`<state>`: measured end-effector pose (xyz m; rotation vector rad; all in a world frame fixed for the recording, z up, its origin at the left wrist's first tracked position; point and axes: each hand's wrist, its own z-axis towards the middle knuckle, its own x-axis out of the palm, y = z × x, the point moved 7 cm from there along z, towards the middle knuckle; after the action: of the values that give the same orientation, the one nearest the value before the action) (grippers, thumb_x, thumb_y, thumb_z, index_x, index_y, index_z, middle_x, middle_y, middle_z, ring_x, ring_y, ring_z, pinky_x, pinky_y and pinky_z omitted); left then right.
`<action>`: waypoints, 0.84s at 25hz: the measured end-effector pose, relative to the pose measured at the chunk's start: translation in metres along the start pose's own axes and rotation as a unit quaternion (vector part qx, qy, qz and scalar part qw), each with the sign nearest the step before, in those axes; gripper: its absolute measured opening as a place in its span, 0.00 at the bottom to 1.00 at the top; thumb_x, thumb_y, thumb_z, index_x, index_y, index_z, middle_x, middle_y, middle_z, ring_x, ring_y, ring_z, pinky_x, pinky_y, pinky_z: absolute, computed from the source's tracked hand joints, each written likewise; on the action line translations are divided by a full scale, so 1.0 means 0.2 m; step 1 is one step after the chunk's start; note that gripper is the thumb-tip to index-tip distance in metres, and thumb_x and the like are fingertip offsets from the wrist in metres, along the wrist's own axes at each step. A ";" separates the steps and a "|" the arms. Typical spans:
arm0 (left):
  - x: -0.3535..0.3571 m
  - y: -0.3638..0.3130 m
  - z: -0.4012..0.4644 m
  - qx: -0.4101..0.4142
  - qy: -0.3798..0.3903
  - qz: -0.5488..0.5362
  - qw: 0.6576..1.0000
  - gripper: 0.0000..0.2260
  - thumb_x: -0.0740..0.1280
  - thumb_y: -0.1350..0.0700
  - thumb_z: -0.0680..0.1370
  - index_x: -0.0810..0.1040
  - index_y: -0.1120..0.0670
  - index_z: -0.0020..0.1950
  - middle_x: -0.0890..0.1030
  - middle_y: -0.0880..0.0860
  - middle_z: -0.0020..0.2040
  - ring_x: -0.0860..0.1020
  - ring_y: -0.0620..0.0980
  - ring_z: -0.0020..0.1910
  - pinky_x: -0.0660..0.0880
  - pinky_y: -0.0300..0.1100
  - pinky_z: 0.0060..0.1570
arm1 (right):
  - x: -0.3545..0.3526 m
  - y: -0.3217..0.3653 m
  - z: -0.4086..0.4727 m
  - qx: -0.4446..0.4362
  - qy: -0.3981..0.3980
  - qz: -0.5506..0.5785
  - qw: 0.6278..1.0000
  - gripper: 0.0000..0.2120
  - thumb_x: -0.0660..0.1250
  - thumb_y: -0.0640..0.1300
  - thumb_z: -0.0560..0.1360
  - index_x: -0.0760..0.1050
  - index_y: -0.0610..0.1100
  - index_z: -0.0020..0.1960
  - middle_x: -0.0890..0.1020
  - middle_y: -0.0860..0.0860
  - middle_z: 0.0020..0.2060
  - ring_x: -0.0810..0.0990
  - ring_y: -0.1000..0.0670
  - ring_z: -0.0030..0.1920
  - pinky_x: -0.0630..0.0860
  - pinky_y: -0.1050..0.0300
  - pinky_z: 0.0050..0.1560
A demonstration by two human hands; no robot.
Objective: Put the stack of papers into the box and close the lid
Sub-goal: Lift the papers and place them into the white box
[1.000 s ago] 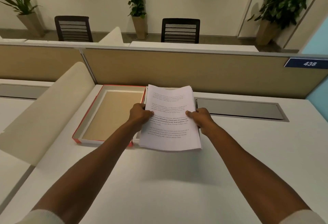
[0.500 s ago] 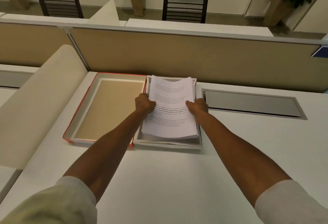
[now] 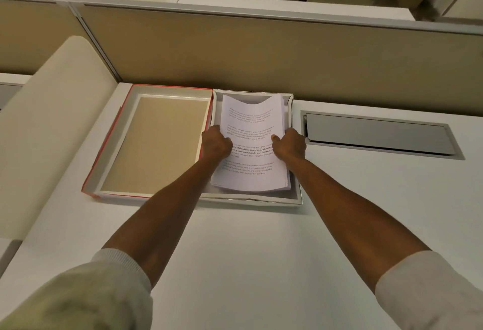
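Note:
A stack of printed white papers (image 3: 252, 131) sits inside the shallow white box (image 3: 295, 199) on the desk, its far edge bowed. My left hand (image 3: 215, 144) grips the stack's left edge and my right hand (image 3: 290, 145) grips its right edge, thumbs on top. The red-edged lid (image 3: 104, 151) lies upside down directly left of the box, touching it, showing its tan inside.
A tan partition wall (image 3: 261, 55) runs right behind the box and lid. A grey cable hatch (image 3: 376, 133) is set into the white desk (image 3: 261, 264) to the right. A cream curved divider (image 3: 49, 125) rises at the left. Chairs stand beyond the partition.
The paper stack has gone forward and down from above the desk into the box, both hands still holding its sides. The camera has tilted down and moved closer.

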<state>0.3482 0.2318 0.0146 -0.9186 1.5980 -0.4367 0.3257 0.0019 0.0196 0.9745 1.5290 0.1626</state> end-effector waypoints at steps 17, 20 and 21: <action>0.10 -0.01 -0.10 0.143 -0.028 0.162 0.976 0.15 0.58 0.55 0.83 0.74 0.60 0.65 0.70 0.58 0.71 0.73 0.59 0.66 0.74 0.53 0.63 | 0.11 -0.03 -0.08 -0.124 0.027 -0.235 0.964 0.22 0.67 0.46 0.79 0.67 0.38 0.69 0.73 0.41 0.64 0.81 0.43 0.54 0.78 0.53 0.49; 0.12 -0.02 -0.10 0.167 -0.014 0.206 0.964 0.15 0.60 0.53 0.82 0.75 0.62 0.63 0.72 0.59 0.67 0.73 0.58 0.65 0.74 0.52 0.62 | 0.13 -0.04 -0.09 -0.138 0.024 -0.238 0.961 0.20 0.66 0.42 0.79 0.68 0.37 0.68 0.74 0.42 0.64 0.77 0.44 0.58 0.76 0.53 0.53; 0.12 -0.02 -0.09 0.164 -0.001 0.217 0.962 0.15 0.61 0.53 0.82 0.74 0.61 0.64 0.72 0.59 0.68 0.73 0.58 0.66 0.74 0.52 0.64 | 0.13 -0.03 -0.11 -0.164 0.014 -0.267 0.950 0.20 0.67 0.42 0.78 0.71 0.36 0.67 0.74 0.41 0.63 0.76 0.43 0.60 0.76 0.52 0.55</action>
<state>0.3316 0.2068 0.0056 -0.3030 1.6097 -0.3720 0.3070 0.0242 0.0015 0.2779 1.6725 0.0397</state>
